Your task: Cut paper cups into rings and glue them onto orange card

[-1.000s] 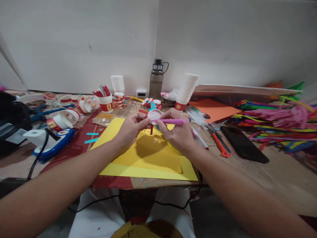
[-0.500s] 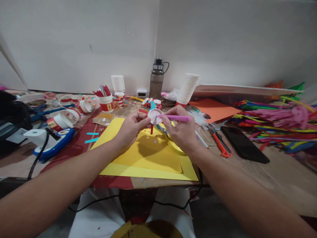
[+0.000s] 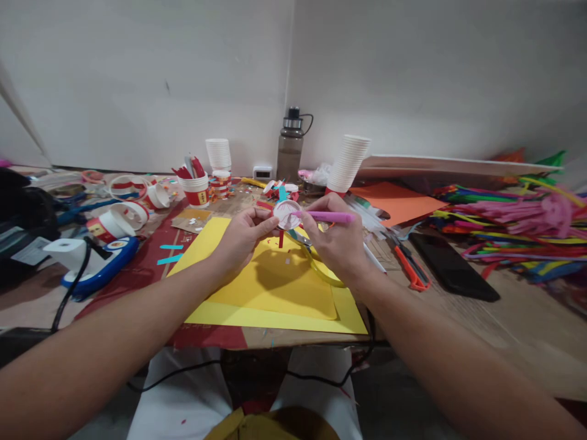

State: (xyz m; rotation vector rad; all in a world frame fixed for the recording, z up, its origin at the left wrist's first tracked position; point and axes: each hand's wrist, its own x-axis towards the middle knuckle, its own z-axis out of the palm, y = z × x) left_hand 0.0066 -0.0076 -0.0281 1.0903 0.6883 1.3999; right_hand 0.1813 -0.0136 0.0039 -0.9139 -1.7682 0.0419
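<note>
My left hand point(image 3: 245, 239) pinches the edge of a small round white disc point(image 3: 287, 214), which looks like a paper cup's bottom and bears pinkish lines fanning across it. A blue strip point(image 3: 282, 194) sticks up at its top and a red strip point(image 3: 281, 238) hangs below. Closed around a pink-purple pen point(image 3: 328, 217), my right hand point(image 3: 339, 241) keeps the tip at the disc's right side. Yellow-handled scissors point(image 3: 321, 266) lie under the right hand, on yellow paper sheets point(image 3: 275, 293) scattered with small scraps.
Stacked white paper cups point(image 3: 348, 164), a water bottle point(image 3: 290, 146) and a cup of red pieces point(image 3: 196, 190) stand at the back. On the right lie a box cutter point(image 3: 410, 266), a phone point(image 3: 454, 267) and colourful pipe cleaners point(image 3: 527, 214). A blue-and-white glue gun-like device point(image 3: 101, 263) is left.
Almost nothing differs. The disc and both hands stay in place, with only a slight shift of the pen and right hand.
</note>
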